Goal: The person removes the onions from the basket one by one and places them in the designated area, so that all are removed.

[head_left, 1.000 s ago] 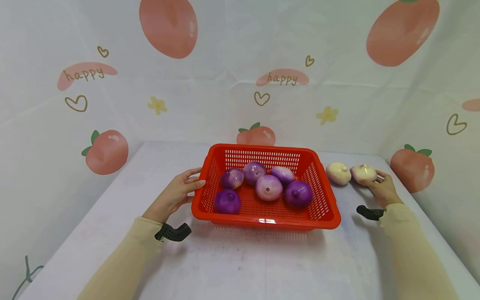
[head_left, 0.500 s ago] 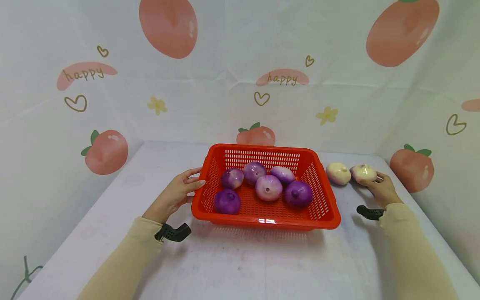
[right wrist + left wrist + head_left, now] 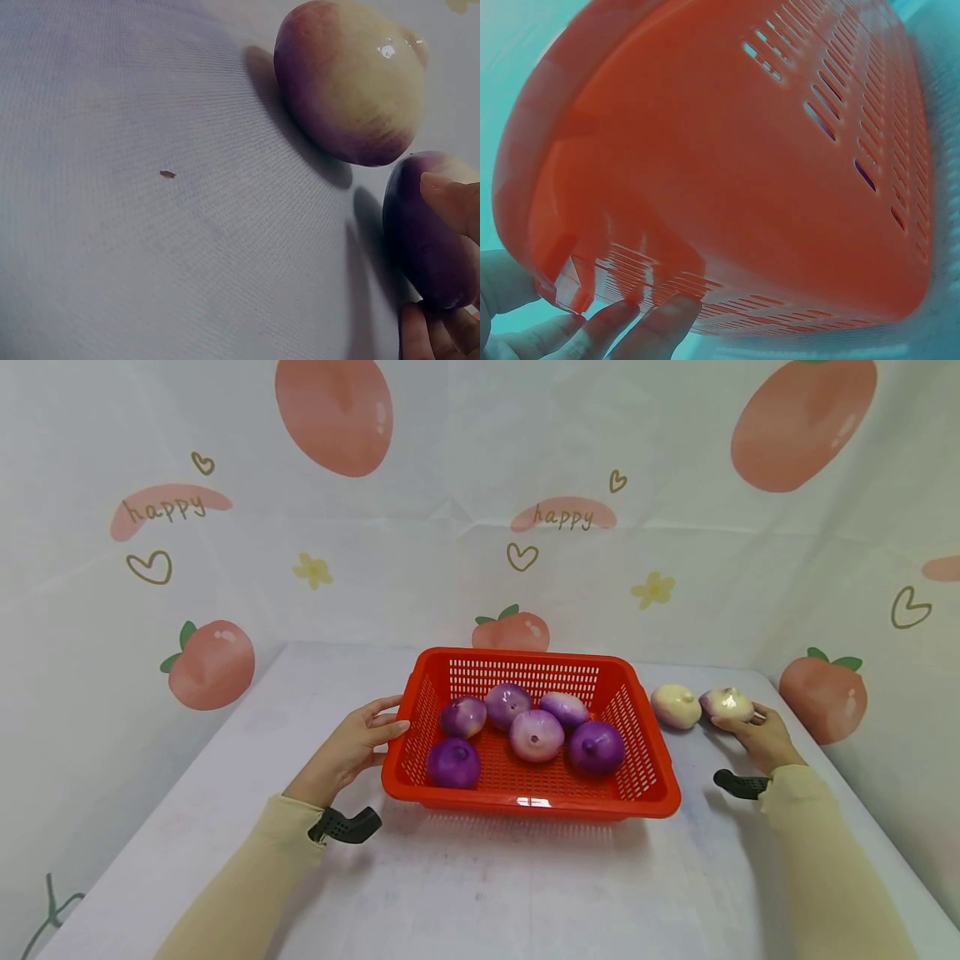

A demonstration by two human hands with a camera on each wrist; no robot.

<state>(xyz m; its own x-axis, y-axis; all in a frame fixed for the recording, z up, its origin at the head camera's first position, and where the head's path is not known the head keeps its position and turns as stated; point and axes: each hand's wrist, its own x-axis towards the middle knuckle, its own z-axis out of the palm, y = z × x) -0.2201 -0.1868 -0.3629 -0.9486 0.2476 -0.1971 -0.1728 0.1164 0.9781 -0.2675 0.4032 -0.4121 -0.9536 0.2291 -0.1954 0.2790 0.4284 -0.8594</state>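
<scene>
A red plastic basket (image 3: 525,806) with slotted walls stands on the table and holds several purple onions, one of them a deep purple onion (image 3: 597,747). My left hand (image 3: 352,745) grips its left side, thumb over the rim and fingers against the outer wall, as the left wrist view also shows the fingers (image 3: 660,326). At the far right, my right hand (image 3: 765,739) holds a white-and-purple onion (image 3: 726,703) between thumb and fingers. In the right wrist view the thumb (image 3: 454,201) lies on that onion's side and other fingers are at its lower end.
A second pale onion (image 3: 677,707) lies between the basket and the held onion. The white table (image 3: 495,893) meets a fruit-printed cloth backdrop (image 3: 420,568) at the back and sides. A thin dark cord (image 3: 52,906) shows at the lower left.
</scene>
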